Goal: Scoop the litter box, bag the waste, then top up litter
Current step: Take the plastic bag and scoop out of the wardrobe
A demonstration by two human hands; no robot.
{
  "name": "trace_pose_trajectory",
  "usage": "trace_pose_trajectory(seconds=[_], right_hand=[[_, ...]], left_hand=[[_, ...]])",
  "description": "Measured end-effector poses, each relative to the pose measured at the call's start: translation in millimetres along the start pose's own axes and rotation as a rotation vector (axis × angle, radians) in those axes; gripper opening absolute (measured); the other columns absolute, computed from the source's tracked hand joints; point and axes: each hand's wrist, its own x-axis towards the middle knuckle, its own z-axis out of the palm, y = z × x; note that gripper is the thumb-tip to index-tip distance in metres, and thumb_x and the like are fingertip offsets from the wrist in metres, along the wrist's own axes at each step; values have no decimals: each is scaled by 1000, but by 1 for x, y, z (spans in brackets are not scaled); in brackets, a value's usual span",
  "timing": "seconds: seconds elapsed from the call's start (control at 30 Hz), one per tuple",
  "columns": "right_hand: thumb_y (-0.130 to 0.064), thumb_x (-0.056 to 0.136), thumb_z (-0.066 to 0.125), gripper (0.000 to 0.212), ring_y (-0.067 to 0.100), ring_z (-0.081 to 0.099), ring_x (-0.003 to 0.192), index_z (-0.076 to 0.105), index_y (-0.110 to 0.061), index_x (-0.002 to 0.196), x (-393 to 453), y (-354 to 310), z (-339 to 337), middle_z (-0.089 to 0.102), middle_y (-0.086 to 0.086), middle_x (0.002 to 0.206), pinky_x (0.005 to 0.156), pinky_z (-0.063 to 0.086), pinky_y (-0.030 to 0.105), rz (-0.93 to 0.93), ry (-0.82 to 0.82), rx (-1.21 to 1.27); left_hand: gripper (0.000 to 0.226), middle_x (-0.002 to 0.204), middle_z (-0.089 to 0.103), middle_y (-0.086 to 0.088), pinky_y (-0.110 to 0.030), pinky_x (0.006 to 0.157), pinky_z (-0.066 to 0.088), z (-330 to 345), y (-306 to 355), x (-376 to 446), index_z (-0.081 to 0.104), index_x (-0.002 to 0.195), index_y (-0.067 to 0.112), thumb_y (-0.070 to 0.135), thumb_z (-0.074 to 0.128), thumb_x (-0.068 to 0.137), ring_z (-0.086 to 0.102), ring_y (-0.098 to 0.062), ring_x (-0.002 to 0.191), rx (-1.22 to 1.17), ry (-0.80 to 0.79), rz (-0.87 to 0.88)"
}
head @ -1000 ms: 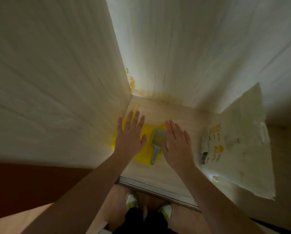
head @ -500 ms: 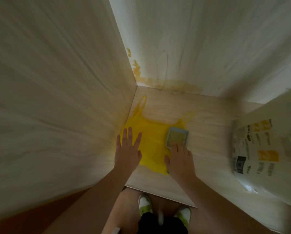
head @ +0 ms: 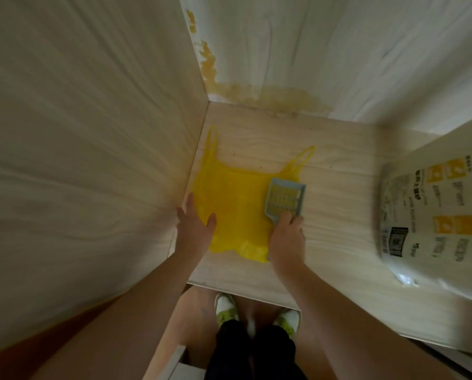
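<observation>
A flat yellow plastic bag (head: pixel 229 204) lies on the wooden shelf floor (head: pixel 333 187) in the left corner of a cabinet. A grey-blue slotted litter scoop (head: pixel 284 200) lies on the bag's right side. My right hand (head: pixel 287 237) covers the scoop's handle with its fingers curled round it. With fingers spread, my left hand (head: pixel 195 229) rests on the bag's left edge, beside the cabinet's left wall. A large white litter sack (head: pixel 435 215) with yellow labels leans at the right. No litter box is in view.
Wooden cabinet walls close in on the left (head: pixel 92 160) and at the back (head: pixel 339 50), with yellowish stains in the back corner (head: pixel 256 91). The shelf's front edge (head: pixel 243 292) runs above my shoes (head: pixel 226 308) on the floor below.
My view has come closer and lower into the cabinet. My right hand moved onto the scoop's handle and closed on it. My left hand slid to the bag's left edge.
</observation>
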Motion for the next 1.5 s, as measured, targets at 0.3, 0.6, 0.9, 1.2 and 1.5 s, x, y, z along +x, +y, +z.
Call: trace_pose_trajectory(seconds=[0.3, 0.6, 0.9, 1.2, 1.5], right_hand=[[-24, 94, 48, 30, 33, 64, 75, 32, -16, 119, -6, 21, -15, 64, 10, 93, 61, 53, 45, 178, -114, 417], [-22, 100, 45, 34, 22, 52, 63, 43, -9, 131, -40, 57, -82, 63, 10, 88, 50, 37, 30, 127, -352, 366], [-25, 94, 55, 21, 23, 50, 59, 60, -5, 86, -126, 77, -172, 57, 11, 67, 56, 35, 32, 195, -320, 517], [-43, 97, 48, 44, 11, 43, 41, 67, -7, 80, -186, 74, -233, 60, 14, 63, 46, 33, 26, 228, -273, 778], [-31, 95, 57, 31, 10, 32, 34, 61, -2, 87, -183, 68, -261, 67, 11, 73, 35, 28, 23, 297, -386, 1218]], left_hand=[[83, 141, 52, -14, -49, 101, 47, -15, 4, -6, 41, 145, 10, 47, 76, 79, 55, -35, 121, -419, -182, -370], [26, 111, 65, -5, -34, 76, 51, -41, 25, -66, 61, 112, 17, 29, 69, 90, 62, -17, 87, -724, -400, -320], [27, 109, 72, -2, -41, 80, 59, -93, 44, -150, 64, 113, 22, 24, 70, 87, 69, -21, 96, -933, -544, -232], [46, 126, 66, -7, -53, 100, 49, -147, 76, -219, 60, 128, 27, 24, 70, 83, 62, -27, 116, -949, -644, -18], [32, 126, 66, 1, -46, 98, 51, -137, 112, -283, 59, 128, 31, 27, 61, 96, 64, -20, 112, -594, -568, 155]])
